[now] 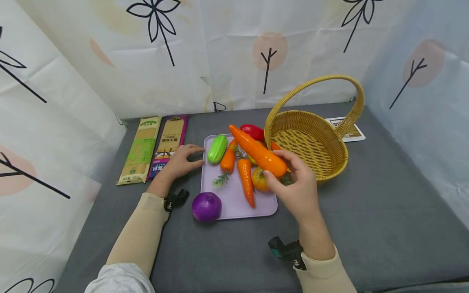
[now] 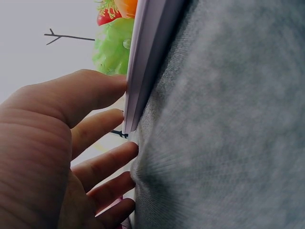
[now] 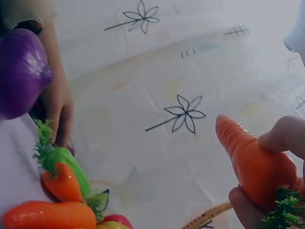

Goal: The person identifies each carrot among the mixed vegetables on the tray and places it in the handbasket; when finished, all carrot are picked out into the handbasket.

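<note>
Above a lilac tray (image 1: 232, 209), my right hand (image 1: 298, 187) holds a large orange carrot (image 1: 258, 150) between thumb and fingers; its leafy green end shows beside the palm in the right wrist view. My left hand (image 1: 183, 160) is at the tray's left edge, fingers fairly straight, the thumb touching the rim in the left wrist view. On the tray lie a light green vegetable (image 1: 217, 149), two smaller carrots, one (image 1: 246, 183) nearer the front, a small orange pumpkin (image 1: 259, 179) and a red vegetable (image 1: 253, 131). A purple onion (image 1: 207, 206) sits at the front left corner.
A yellow wicker basket (image 1: 311, 140) with a tall handle stands right of the tray, partly behind the held carrot and hand. Two noodle packets, green (image 1: 141, 150) and purple (image 1: 168, 142), lie at the left. A white-edged card (image 1: 353, 132) is behind the basket.
</note>
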